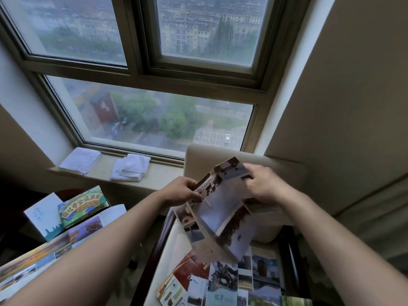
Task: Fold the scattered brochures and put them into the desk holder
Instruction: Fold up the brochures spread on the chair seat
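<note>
Brown-edged brochure [217,208], half unfolded at frame centre, is pinched by the left hand [183,191] and right hand [263,184] above scattered brochures [231,281].

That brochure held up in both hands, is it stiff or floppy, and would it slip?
Likely floppy: the brochure bends and hangs below the left hand and right hand. Probably light, since pinching its top edge holds it up. Its printed surface may be slick, though the blur hides any sheen.
</note>
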`<move>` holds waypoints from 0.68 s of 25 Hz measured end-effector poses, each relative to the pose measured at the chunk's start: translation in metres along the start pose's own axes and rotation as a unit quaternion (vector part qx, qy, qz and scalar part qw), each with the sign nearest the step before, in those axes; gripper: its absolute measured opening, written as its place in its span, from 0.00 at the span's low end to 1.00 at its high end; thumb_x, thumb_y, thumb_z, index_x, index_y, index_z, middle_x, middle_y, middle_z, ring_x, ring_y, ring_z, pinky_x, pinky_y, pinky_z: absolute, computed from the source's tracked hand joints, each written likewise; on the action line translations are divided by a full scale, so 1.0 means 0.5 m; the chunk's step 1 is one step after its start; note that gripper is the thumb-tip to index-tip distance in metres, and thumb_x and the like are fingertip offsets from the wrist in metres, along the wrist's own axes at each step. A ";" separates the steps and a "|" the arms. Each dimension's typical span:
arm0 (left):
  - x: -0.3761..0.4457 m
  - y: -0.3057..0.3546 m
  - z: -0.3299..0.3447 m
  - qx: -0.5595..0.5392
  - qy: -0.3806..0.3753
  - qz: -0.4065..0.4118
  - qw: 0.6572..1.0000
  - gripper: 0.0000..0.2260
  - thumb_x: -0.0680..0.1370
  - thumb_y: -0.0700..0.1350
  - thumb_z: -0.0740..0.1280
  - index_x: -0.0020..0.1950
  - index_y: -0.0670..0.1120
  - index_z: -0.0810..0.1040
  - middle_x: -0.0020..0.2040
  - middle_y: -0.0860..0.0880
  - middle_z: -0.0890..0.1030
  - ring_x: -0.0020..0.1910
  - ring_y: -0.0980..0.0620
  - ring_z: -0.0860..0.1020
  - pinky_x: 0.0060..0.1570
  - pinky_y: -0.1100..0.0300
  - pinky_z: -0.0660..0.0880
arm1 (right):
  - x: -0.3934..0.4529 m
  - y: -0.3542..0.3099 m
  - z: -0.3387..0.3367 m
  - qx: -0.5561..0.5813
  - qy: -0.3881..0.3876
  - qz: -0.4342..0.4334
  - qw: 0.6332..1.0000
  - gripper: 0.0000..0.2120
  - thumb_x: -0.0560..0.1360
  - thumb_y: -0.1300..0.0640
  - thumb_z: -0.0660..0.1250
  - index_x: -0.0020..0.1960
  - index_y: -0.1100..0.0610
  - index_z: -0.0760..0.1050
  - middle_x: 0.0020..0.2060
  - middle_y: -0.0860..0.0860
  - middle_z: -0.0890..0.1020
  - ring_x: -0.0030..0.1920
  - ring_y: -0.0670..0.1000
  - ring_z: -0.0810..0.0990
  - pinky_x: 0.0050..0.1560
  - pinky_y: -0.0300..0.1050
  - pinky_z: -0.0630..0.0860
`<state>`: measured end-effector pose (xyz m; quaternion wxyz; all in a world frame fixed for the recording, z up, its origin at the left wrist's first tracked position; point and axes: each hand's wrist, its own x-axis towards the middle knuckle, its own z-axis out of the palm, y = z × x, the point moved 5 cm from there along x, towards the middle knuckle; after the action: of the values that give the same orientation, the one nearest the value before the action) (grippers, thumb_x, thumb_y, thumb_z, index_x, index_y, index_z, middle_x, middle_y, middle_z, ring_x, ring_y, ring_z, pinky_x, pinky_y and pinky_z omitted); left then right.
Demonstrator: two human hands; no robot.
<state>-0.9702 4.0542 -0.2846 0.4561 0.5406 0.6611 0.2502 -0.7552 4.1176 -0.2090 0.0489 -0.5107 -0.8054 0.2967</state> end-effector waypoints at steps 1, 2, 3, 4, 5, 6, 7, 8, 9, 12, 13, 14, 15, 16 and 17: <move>0.004 0.023 0.009 -0.022 0.014 0.020 0.999 0.09 0.73 0.35 0.74 0.36 0.47 0.81 0.33 0.52 0.78 0.35 0.56 0.75 0.39 0.61 0.71 | 0.000 -0.007 0.036 0.012 -0.027 -0.009 1.000 0.20 0.77 0.61 0.59 0.64 0.45 0.78 0.62 0.49 0.82 0.63 0.53 0.78 0.61 0.45 0.75; 0.008 0.046 0.018 -0.050 0.027 0.039 0.998 0.11 0.73 0.35 0.74 0.34 0.47 0.80 0.32 0.53 0.77 0.33 0.57 0.74 0.37 0.62 0.70 | 0.000 -0.013 0.069 0.035 -0.052 -0.013 0.998 0.18 0.77 0.58 0.59 0.62 0.44 0.78 0.60 0.48 0.83 0.62 0.52 0.79 0.59 0.45 0.74; 0.010 0.067 0.026 -0.075 0.037 0.055 0.995 0.11 0.74 0.37 0.74 0.34 0.48 0.80 0.31 0.53 0.77 0.33 0.57 0.73 0.36 0.63 0.70 | -0.002 -0.019 0.094 0.065 -0.066 -0.011 0.996 0.15 0.76 0.53 0.60 0.60 0.42 0.77 0.59 0.47 0.83 0.60 0.51 0.79 0.56 0.44 0.73; 0.011 0.085 0.032 -0.097 0.048 0.065 0.992 0.10 0.75 0.39 0.74 0.35 0.48 0.81 0.32 0.53 0.77 0.33 0.57 0.73 0.36 0.63 0.70 | -0.006 -0.024 0.111 0.104 -0.068 -0.006 0.992 0.15 0.74 0.47 0.62 0.60 0.41 0.76 0.58 0.46 0.83 0.59 0.49 0.79 0.55 0.44 0.73; 0.013 0.094 0.037 -0.114 0.059 0.061 0.990 0.07 0.75 0.42 0.74 0.36 0.47 0.82 0.33 0.52 0.79 0.34 0.56 0.74 0.37 0.63 0.71 | -0.007 -0.026 0.122 0.149 -0.060 -0.002 0.987 0.18 0.70 0.42 0.64 0.60 0.40 0.75 0.57 0.44 0.82 0.58 0.47 0.79 0.57 0.45 0.74; 0.013 0.099 0.038 -0.136 0.067 0.047 0.987 0.06 0.76 0.44 0.73 0.40 0.45 0.83 0.35 0.50 0.80 0.36 0.55 0.76 0.39 0.61 0.72 | -0.007 -0.023 0.128 0.186 -0.042 -0.004 0.982 0.21 0.67 0.40 0.67 0.60 0.40 0.75 0.57 0.42 0.83 0.58 0.44 0.80 0.58 0.46 0.75; 0.015 0.099 0.037 -0.155 0.070 0.030 0.985 0.07 0.77 0.46 0.73 0.43 0.43 0.84 0.37 0.48 0.81 0.37 0.53 0.77 0.40 0.60 0.73 | -0.005 -0.018 0.130 0.202 -0.021 -0.006 0.979 0.21 0.66 0.42 0.69 0.58 0.40 0.76 0.55 0.41 0.84 0.57 0.43 0.81 0.59 0.46 0.77; 0.017 0.095 0.033 -0.168 0.072 0.017 0.983 0.09 0.77 0.48 0.72 0.46 0.42 0.83 0.39 0.47 0.82 0.38 0.53 0.77 0.41 0.59 0.73 | -0.003 -0.011 0.128 0.201 -0.004 -0.004 0.980 0.19 0.65 0.44 0.70 0.56 0.40 0.77 0.53 0.41 0.85 0.56 0.43 0.81 0.58 0.45 0.78; 0.017 0.087 0.026 -0.167 0.082 0.014 0.983 0.09 0.78 0.49 0.71 0.49 0.43 0.83 0.42 0.47 0.83 0.40 0.53 0.78 0.42 0.60 0.74 | -0.001 -0.003 0.124 0.194 0.007 0.004 0.981 0.15 0.66 0.46 0.70 0.52 0.41 0.79 0.50 0.41 0.85 0.54 0.45 0.82 0.54 0.45 0.78; 0.009 0.035 0.005 -0.149 0.122 0.009 0.981 0.10 0.79 0.43 0.68 0.59 0.45 0.81 0.55 0.48 0.83 0.52 0.53 0.79 0.49 0.61 0.74 | 0.005 0.024 0.097 0.227 0.044 0.044 0.972 0.05 0.70 0.49 0.69 0.45 0.43 0.81 0.43 0.44 0.86 0.48 0.51 0.84 0.49 0.48 0.80; 0.006 0.006 0.010 -0.150 0.107 -0.010 0.983 0.14 0.78 0.40 0.68 0.64 0.44 0.78 0.59 0.46 0.81 0.56 0.52 0.78 0.54 0.59 0.76 | 0.007 0.034 0.088 0.254 0.057 0.058 0.964 0.03 0.73 0.51 0.69 0.45 0.46 0.82 0.43 0.47 0.87 0.48 0.53 0.85 0.50 0.53 0.82; 0.002 -0.020 0.023 -0.149 0.076 -0.033 0.985 0.20 0.77 0.38 0.68 0.69 0.42 0.75 0.63 0.44 0.80 0.58 0.50 0.77 0.59 0.57 0.76 | 0.010 0.042 0.081 0.277 0.066 0.071 0.956 0.03 0.75 0.52 0.69 0.46 0.50 0.82 0.45 0.50 0.87 0.49 0.55 0.85 0.52 0.58 0.82; -0.003 -0.042 0.040 -0.141 0.036 -0.059 0.988 0.26 0.76 0.37 0.69 0.74 0.42 0.70 0.65 0.44 0.78 0.61 0.49 0.76 0.63 0.55 0.74 | 0.014 0.047 0.075 0.288 0.070 0.080 0.952 0.04 0.77 0.54 0.68 0.48 0.53 0.81 0.46 0.52 0.87 0.49 0.57 0.86 0.53 0.61 0.82; -0.005 -0.060 0.056 -0.130 0.003 -0.080 0.988 0.31 0.75 0.38 0.71 0.77 0.43 0.66 0.68 0.44 0.76 0.64 0.48 0.75 0.66 0.53 0.72 | 0.015 0.049 0.070 0.289 0.073 0.082 0.951 0.05 0.78 0.55 0.67 0.50 0.55 0.81 0.48 0.53 0.87 0.50 0.58 0.86 0.55 0.62 0.82; -0.006 -0.071 0.069 -0.126 -0.006 -0.094 0.988 0.35 0.74 0.40 0.73 0.79 0.45 0.63 0.71 0.44 0.73 0.68 0.46 0.73 0.69 0.50 0.71 | 0.016 0.050 0.067 0.286 0.077 0.083 0.952 0.06 0.79 0.56 0.66 0.51 0.55 0.81 0.49 0.53 0.87 0.51 0.57 0.85 0.56 0.62 0.81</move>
<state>-0.9574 4.0355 -0.3284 0.5459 0.4155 0.6697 0.2842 -0.7521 4.1177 -0.2514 0.2296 -0.5613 -0.6357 0.4775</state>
